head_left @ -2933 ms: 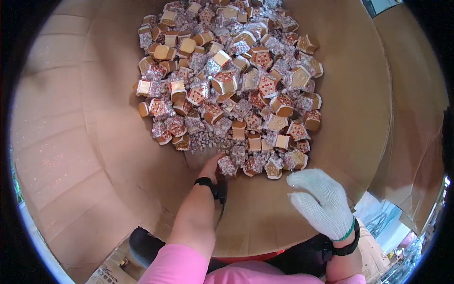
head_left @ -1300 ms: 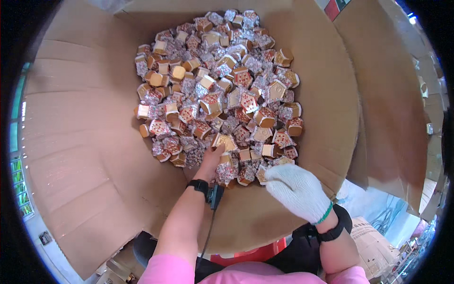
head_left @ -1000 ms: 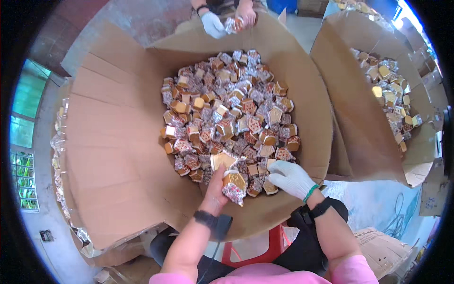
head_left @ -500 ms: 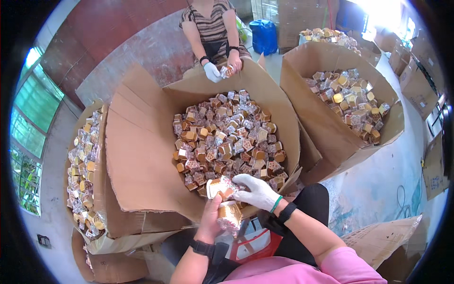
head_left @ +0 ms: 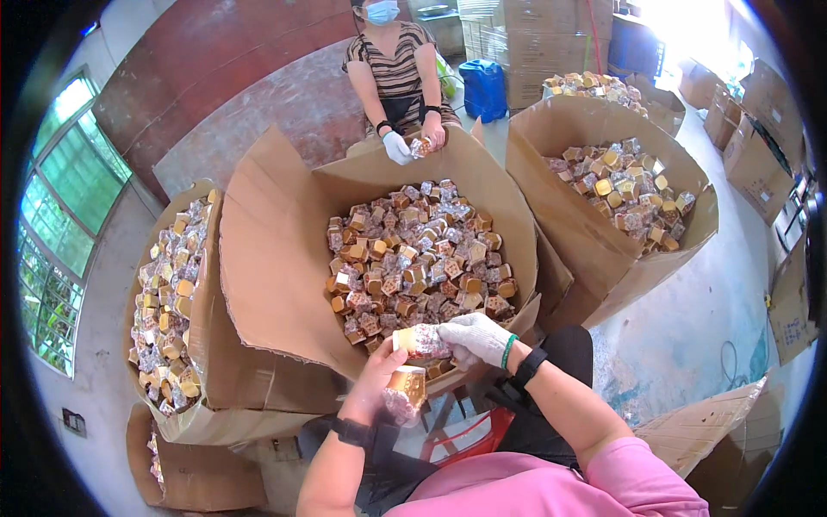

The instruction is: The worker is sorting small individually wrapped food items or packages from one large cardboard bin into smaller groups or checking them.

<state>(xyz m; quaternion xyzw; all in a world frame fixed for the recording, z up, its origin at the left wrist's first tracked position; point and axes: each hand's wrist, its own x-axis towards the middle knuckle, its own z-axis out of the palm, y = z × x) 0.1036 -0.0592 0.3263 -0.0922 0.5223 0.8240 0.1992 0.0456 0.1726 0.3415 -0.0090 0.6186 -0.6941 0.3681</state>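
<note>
My bare left hand (head_left: 376, 372) is closed around a small gold tub (head_left: 407, 385) whose clear, crinkled wrapping hangs below it. Its fingers also touch one end of a second gold tub (head_left: 419, 341), with a red-and-white pattern showing through clear film. My right hand (head_left: 479, 338), in a white glove, grips the other end of that second tub. Both hands are over the near edge of a large cardboard box (head_left: 276, 284), which holds a heap of similar wrapped tubs (head_left: 413, 258). What the right fingertips do is partly hidden.
Across the box a co-worker (head_left: 398, 69) holds a wrapped piece (head_left: 420, 147). More filled boxes stand at the left (head_left: 207, 345) and right (head_left: 594, 215). A blue jerrycan (head_left: 484, 90) is behind. Below my hands is something red (head_left: 482, 435); a cardboard flap (head_left: 706, 422) rises at lower right.
The view has tilted up, showing more of the co-worker. My right hand has shifted slightly right, and the upper tub now lies sideways between my hands with its film drawn out.
</note>
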